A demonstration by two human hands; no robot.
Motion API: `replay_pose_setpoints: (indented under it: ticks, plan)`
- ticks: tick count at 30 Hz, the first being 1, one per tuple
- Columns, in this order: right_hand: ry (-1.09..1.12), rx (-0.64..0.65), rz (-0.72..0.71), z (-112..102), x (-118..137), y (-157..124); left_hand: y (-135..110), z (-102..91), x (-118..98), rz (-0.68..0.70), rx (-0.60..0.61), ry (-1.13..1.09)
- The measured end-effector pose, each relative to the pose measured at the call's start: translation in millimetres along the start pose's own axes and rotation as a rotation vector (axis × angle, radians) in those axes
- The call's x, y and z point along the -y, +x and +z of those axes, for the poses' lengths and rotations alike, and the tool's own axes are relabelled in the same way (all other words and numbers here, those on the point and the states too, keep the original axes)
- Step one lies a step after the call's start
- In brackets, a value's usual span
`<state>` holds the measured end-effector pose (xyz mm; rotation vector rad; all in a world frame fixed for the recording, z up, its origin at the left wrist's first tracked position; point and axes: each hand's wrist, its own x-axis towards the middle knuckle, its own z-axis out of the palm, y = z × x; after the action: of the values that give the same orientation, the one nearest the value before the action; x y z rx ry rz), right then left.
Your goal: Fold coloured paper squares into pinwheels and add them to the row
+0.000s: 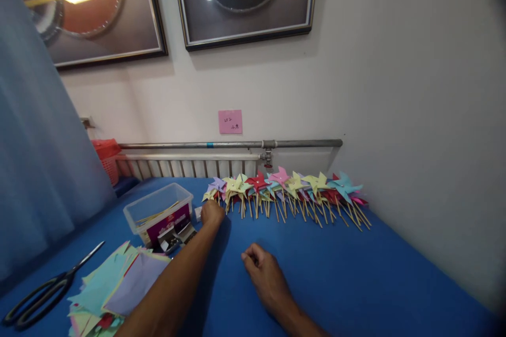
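Note:
A long row of paper pinwheels [294, 183] on thin wooden sticks lies across the far side of the blue table, in yellow, red, pink, purple and light blue. My left hand [212, 212] reaches to the left end of this row, closed at the stick of the endmost pinwheel, whose head shows just above the knuckles; the fingertips are hidden. Nearer to me, my right hand [265, 275] rests on the blue cover with its fingers curled in, and nothing shows in it.
Left of my left arm stands a clear plastic box [160, 210] with sticks inside. Small open boxes [177, 236] of metal bits sit before it. A pile of coloured paper squares [114, 281] and black-handled scissors [51, 289] lie at the near left. A wall borders the table's right.

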<state>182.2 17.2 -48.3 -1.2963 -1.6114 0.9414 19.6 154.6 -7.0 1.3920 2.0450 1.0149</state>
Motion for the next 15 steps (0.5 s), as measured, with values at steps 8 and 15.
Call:
replay_pose_setpoints:
  ticks: [8, 15]
  plan:
    - [0.037, -0.013, -0.05, -1.5, -5.4, 1.2, -82.5, 5.7, 15.2, 0.233, 0.175, 0.174]
    - [0.089, 0.0, -0.048, -1.6, -10.7, 1.3, -147.3, 0.0, 34.7, 0.665, 0.283, 0.436]
